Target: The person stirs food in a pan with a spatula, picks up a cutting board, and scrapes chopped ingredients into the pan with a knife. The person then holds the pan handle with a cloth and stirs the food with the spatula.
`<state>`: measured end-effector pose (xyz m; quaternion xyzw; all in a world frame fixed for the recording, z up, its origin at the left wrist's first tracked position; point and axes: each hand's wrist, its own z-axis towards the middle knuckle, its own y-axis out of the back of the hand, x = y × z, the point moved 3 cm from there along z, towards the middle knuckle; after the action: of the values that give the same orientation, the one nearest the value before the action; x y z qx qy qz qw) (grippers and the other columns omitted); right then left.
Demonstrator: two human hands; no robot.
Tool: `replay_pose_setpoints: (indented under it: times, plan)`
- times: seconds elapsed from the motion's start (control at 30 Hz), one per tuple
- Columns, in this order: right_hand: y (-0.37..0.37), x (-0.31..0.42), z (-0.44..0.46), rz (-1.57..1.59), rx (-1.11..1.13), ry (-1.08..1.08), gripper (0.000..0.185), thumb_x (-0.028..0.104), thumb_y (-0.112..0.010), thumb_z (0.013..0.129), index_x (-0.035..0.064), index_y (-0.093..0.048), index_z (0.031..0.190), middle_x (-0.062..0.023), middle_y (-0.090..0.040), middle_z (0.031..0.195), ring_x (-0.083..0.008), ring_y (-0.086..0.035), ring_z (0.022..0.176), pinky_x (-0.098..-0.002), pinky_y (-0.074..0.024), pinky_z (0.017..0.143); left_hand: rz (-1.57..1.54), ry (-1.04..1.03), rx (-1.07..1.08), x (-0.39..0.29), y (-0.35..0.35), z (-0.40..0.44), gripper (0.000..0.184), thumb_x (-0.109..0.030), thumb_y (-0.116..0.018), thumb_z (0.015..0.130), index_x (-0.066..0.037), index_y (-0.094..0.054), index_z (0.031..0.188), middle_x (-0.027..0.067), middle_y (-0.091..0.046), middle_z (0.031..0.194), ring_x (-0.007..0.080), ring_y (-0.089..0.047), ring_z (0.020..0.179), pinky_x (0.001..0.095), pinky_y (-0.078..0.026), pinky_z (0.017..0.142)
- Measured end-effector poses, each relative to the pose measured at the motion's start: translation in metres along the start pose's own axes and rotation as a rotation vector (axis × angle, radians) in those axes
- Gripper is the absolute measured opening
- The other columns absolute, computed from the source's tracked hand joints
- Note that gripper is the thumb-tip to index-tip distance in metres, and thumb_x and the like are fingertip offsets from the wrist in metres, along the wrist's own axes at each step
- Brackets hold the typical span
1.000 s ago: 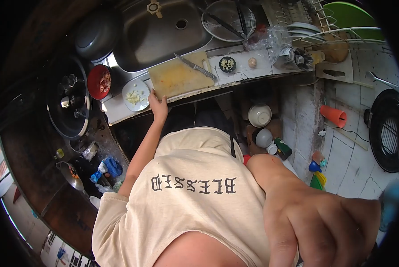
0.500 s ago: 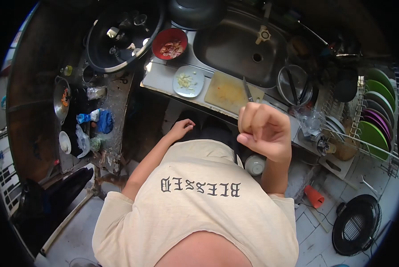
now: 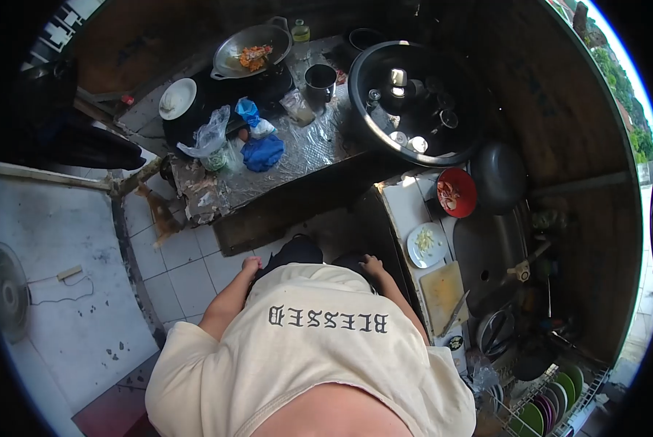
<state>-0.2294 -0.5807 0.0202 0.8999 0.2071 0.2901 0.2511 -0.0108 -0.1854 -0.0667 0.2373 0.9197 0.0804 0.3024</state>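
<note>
My left hand (image 3: 251,265) hangs beside my left thigh, fingers curled in, with nothing visible in it. My right hand (image 3: 372,266) is low by my right thigh, its fingers loosely apart and holding nothing I can see. Nearest to it on the counter are a pale plate (image 3: 426,245) of chopped, garlic-like pieces and a yellowish cutting board (image 3: 440,288). A knife (image 3: 454,315) lies on the board's edge. Behind the plate stands a red bowl (image 3: 463,205) with reddish-white peelings or pieces.
A foil-covered table (image 3: 315,142) ahead bears a wok (image 3: 228,62) with orange food, a mug (image 3: 318,86), a blue bag (image 3: 262,153) and a white plate (image 3: 173,95). A large black basin (image 3: 443,149), a sink (image 3: 479,240) and a dish rack (image 3: 559,422) stand right.
My view has turned left, bringing the foil-covered table ahead and the counter to the right. My right hand, raised and curled before, has dropped to my side.
</note>
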Motion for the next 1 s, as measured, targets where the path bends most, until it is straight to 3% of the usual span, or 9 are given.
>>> replay_pose_setpoints:
  times: [0.23, 0.33, 0.53, 0.6, 0.67, 0.7, 0.83, 0.93, 1.0]
  plan:
    - [0.069, 0.114, 0.073, 0.040, -0.126, 0.178, 0.032, 0.026, -0.062, 0.075, 0.0059, -0.056, 0.099, -0.0164, -0.059, 0.095, -0.0309, -0.057, 0.092, -0.0374, -0.0444, 0.080, -0.242, 0.253, -0.034, 0.025, 0.048, 0.002, 0.013, -0.018, -0.053, 0.082, -0.012, -0.058, 0.092, 0.0011, -0.057, 0.078, 0.0119, -0.053, 0.062, 0.0280, -0.044, 0.052]
    - [0.082, 0.153, 0.090, 0.115, -0.077, 0.262, 0.030, 0.023, -0.063, 0.076, 0.0041, -0.057, 0.098, -0.0161, -0.061, 0.089, -0.0284, -0.060, 0.084, -0.0347, -0.0465, 0.075, -0.198, 0.226, 0.001, -0.026, 0.038, -0.011, 0.015, -0.018, -0.053, 0.082, -0.014, -0.057, 0.096, -0.0007, -0.057, 0.083, 0.0106, -0.053, 0.065, 0.0264, -0.044, 0.052]
    - [0.106, 0.216, 0.133, 0.001, 0.086, 0.372, 0.030, 0.022, -0.063, 0.075, 0.0035, -0.057, 0.098, -0.0163, -0.061, 0.088, -0.0285, -0.059, 0.084, -0.0349, -0.0465, 0.075, -0.066, -0.210, -0.053, -0.184, -0.001, 0.028, 0.022, -0.019, -0.055, 0.081, -0.015, -0.055, 0.103, -0.0010, -0.058, 0.087, 0.0094, -0.054, 0.073, 0.0275, -0.046, 0.058]
    - [0.117, 0.230, 0.157, -0.027, 0.102, 0.408, 0.031, 0.022, -0.063, 0.075, 0.0032, -0.056, 0.099, -0.0180, -0.060, 0.090, -0.0319, -0.058, 0.087, -0.0370, -0.0462, 0.075, 0.037, -0.355, -0.109, -0.235, -0.012, 0.053, 0.026, -0.016, -0.062, 0.075, -0.011, -0.056, 0.100, 0.0053, -0.057, 0.089, 0.0193, -0.056, 0.077, 0.0314, -0.047, 0.067]
    - [0.119, 0.230, 0.185, -0.005, 0.088, 0.441, 0.032, 0.021, -0.063, 0.075, 0.0029, -0.056, 0.100, -0.0161, -0.061, 0.087, -0.0277, -0.059, 0.082, -0.0348, -0.0464, 0.074, 0.323, -0.486, -0.270, -0.292, -0.023, 0.060, 0.038, -0.015, -0.069, 0.068, -0.010, -0.054, 0.103, 0.0124, -0.050, 0.106, 0.0276, -0.049, 0.100, 0.0347, -0.041, 0.083]
    - [0.125, 0.239, 0.197, 0.008, 0.075, 0.458, 0.032, 0.021, -0.063, 0.075, 0.0027, -0.055, 0.100, -0.0151, -0.062, 0.086, -0.0257, -0.060, 0.080, -0.0338, -0.0465, 0.073, 0.329, -0.552, -0.406, -0.314, -0.026, 0.068, 0.057, -0.016, -0.074, 0.061, -0.012, -0.047, 0.111, 0.0151, -0.040, 0.117, 0.0314, -0.037, 0.113, 0.0391, -0.034, 0.093]
    - [0.163, 0.267, 0.228, 0.084, 0.138, 0.349, 0.030, 0.019, -0.059, 0.077, 0.0020, -0.054, 0.101, -0.0157, -0.062, 0.080, -0.0244, -0.060, 0.075, -0.0336, -0.0461, 0.069, 0.485, -0.347, -0.624, -0.358, -0.032, 0.127, 0.081, -0.025, -0.077, 0.059, -0.018, -0.029, 0.125, 0.0121, -0.041, 0.121, 0.0304, -0.036, 0.116, 0.0456, -0.029, 0.097]
    - [0.197, 0.291, 0.233, 0.150, 0.111, 0.332, 0.029, 0.018, -0.058, 0.078, 0.0015, -0.054, 0.101, -0.0159, -0.062, 0.078, -0.0242, -0.060, 0.072, -0.0338, -0.0461, 0.067, 0.629, 0.091, -0.374, -0.392, -0.034, 0.118, 0.082, -0.030, -0.076, 0.062, -0.018, -0.027, 0.127, 0.0075, -0.042, 0.124, 0.0285, -0.036, 0.117, 0.0458, -0.028, 0.097]
    - [0.198, 0.290, 0.245, 0.175, 0.049, 0.329, 0.026, 0.015, -0.059, 0.077, 0.0015, -0.055, 0.099, -0.0145, -0.061, 0.074, -0.0241, -0.060, 0.071, -0.0331, -0.0459, 0.066, 0.679, 0.086, -0.325, -0.392, -0.036, 0.125, 0.070, -0.032, -0.073, 0.065, -0.016, -0.038, 0.122, 0.0065, -0.046, 0.123, 0.0271, -0.040, 0.115, 0.0453, -0.032, 0.094]
